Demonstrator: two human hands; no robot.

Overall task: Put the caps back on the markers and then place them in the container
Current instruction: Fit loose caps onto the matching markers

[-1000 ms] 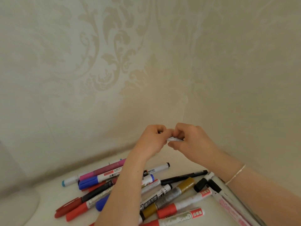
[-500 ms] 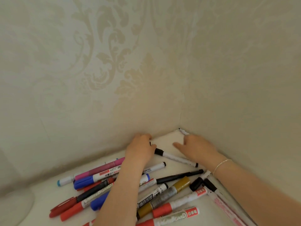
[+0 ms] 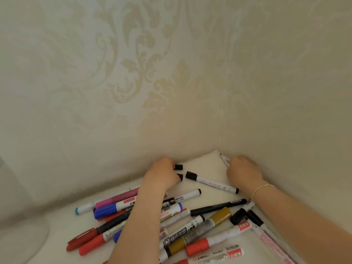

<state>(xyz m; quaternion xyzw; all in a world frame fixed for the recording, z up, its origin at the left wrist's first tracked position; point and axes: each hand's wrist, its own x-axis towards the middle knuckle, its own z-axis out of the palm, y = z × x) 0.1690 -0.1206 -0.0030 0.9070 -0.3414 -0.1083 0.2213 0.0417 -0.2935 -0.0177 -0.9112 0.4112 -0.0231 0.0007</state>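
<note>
Bare surface (image 3: 205, 164) is lying open between the hands, toward the corner — walls (image 3: 276, 92) closing it behind and right. A marker pile (image 3: 190, 225) is crowding the near side.

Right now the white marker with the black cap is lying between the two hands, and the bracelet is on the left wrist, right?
Not quite. The head view shows the bracelet on the right wrist, not the left. The rest holds: the white marker with the black cap lies on the white surface between the left hand and the right hand.
</note>
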